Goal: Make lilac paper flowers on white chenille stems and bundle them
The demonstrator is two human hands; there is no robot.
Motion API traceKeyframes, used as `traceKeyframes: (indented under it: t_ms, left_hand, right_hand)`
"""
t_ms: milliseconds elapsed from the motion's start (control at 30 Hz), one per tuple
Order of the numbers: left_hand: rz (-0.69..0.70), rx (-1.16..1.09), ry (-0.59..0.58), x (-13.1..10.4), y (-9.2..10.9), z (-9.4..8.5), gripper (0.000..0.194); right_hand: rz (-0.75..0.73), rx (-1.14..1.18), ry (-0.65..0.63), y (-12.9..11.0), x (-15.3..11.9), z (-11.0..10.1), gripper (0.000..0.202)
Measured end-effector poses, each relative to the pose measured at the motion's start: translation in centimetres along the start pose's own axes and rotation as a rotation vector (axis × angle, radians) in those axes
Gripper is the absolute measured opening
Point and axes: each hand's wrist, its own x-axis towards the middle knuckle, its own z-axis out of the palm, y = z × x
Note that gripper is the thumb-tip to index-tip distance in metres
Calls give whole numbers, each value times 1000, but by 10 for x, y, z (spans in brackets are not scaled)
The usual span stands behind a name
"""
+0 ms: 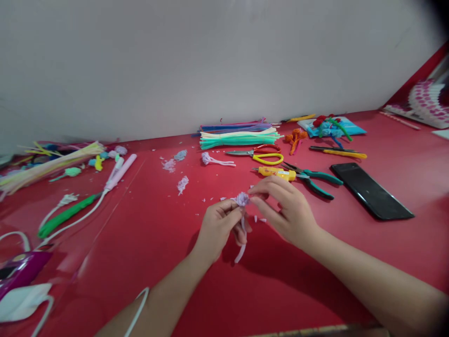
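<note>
Two bare hands work over the red table [157, 281]. Your left hand [219, 224] grasps the lilac flower [242, 199] just below its head, thumb and fingers closed on it; its pale stem hangs below your fingers and bends at the lower end. Your right hand [291, 210] is at the right edge of the flower head, fingers curved, thumb and index tips close together; you cannot tell from this view whether they pinch a petal. The lilac flower is between your hands, above the near-middle part of the table.

Beyond your hands, a second lilac flower [205, 158] lies on its side, with lilac fluff [183, 184] to its left. To its right are scissors [264, 153] with one red and one yellow handle. Nearer you are a yellow-handled tool [277, 173], teal-handled pliers [319, 179] and a black phone [372, 189]. A bundle of white and green stems [240, 138] lies toward the pale wall [196, 61]. At left are a pink wand [121, 172] with a white cord, a green-handled tool [70, 216] and mixed stems [52, 166].
</note>
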Motion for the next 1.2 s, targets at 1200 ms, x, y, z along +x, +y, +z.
traceKeyframes:
  t_ms: [1200]
  left_hand:
    - [243,-99,180,11,1,-14,17]
  right_hand:
    - [891,354,-172,53,18,-45,25]
